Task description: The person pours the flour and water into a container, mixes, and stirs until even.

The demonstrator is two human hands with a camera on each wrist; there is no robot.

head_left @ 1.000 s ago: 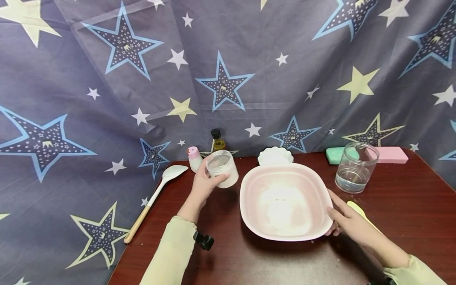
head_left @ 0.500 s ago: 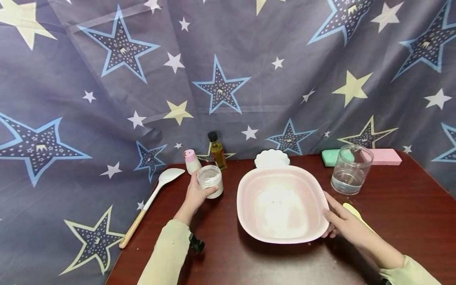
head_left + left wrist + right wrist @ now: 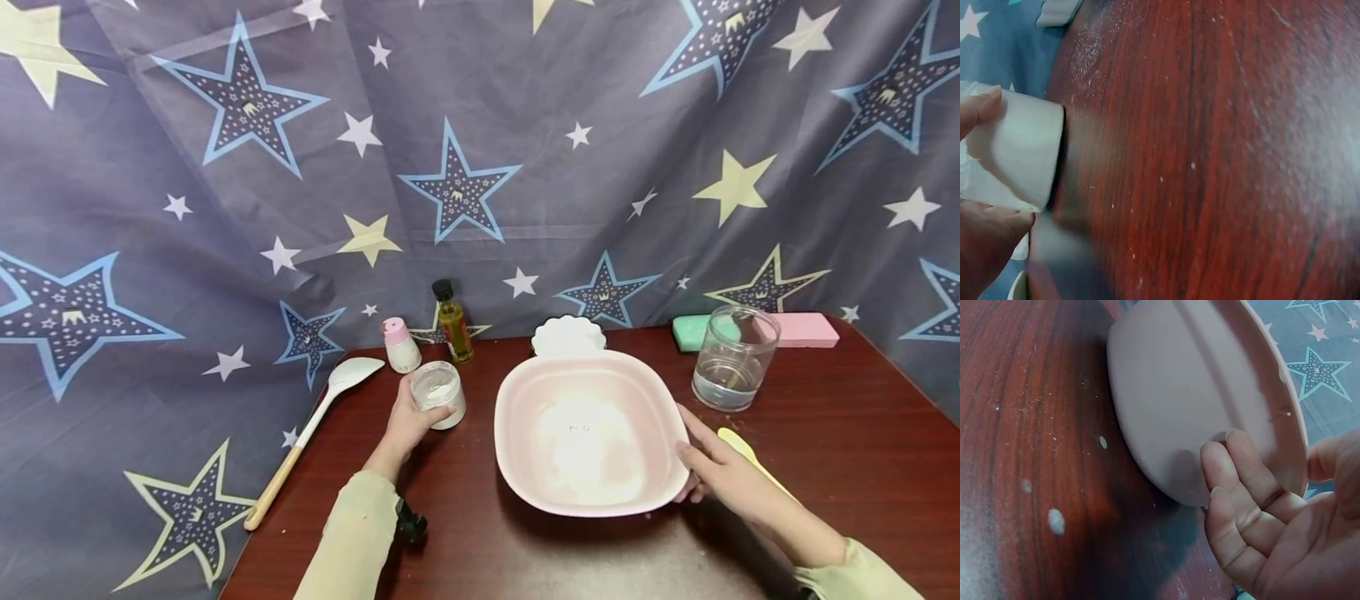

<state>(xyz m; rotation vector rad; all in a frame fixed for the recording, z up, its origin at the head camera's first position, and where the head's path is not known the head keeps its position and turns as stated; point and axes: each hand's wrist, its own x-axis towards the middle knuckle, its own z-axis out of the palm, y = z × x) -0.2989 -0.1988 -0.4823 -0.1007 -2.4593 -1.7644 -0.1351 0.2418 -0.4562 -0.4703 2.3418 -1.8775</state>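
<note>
The head camera looks from up high, forward and down. It is the farthest back, so it sees most of the counter and lots of star cloth behind. The left wrist camera is low and close. It is tipped on its side, so the bottom of the jar points right. The right wrist camera is very near the outside of the pink tub. It tips the other way, with the cloth on the right. Head and left wrist share the jar; head and right wrist share the tub. All three show some counter and cloth.
</note>
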